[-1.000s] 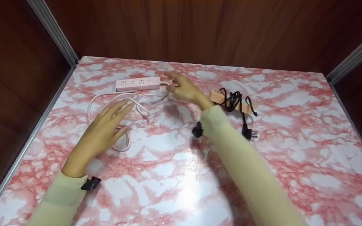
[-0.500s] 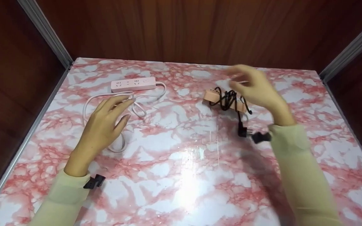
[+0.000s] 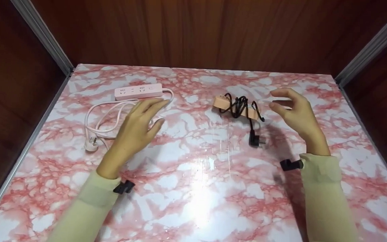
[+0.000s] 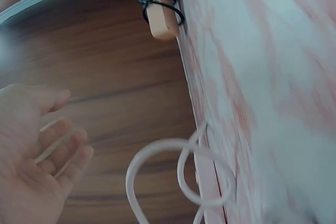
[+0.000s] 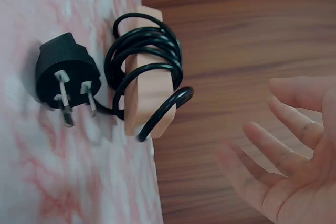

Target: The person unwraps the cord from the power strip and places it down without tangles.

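Note:
My left hand [image 3: 139,129] is held over the loose white cord [image 3: 87,117] with relaxed fingers and grips nothing. Behind it lies a pink power strip [image 3: 138,91], its sockets facing up. The cord's white plug [image 3: 91,145] rests at the left with its prongs up. To the right, my right hand [image 3: 296,112] hovers beside an orange power strip [image 3: 217,102], fingers loosely bent and nothing in them. A black cord [image 5: 142,51] is wound round the orange strip. Its black plug [image 5: 65,69] lies in front, metal prongs showing in the right wrist view.
The things lie on a table [image 3: 180,188] with a red and white marbled top. A brown wood-grain panel [image 3: 193,33] stands along the back edge, with more panels at both sides. Metal posts [image 3: 44,37] mark the corners.
My right hand has swung from beside the pink power strip over to the right of the orange one. My left hand has shifted a little to the right, bringing the white plug into view.

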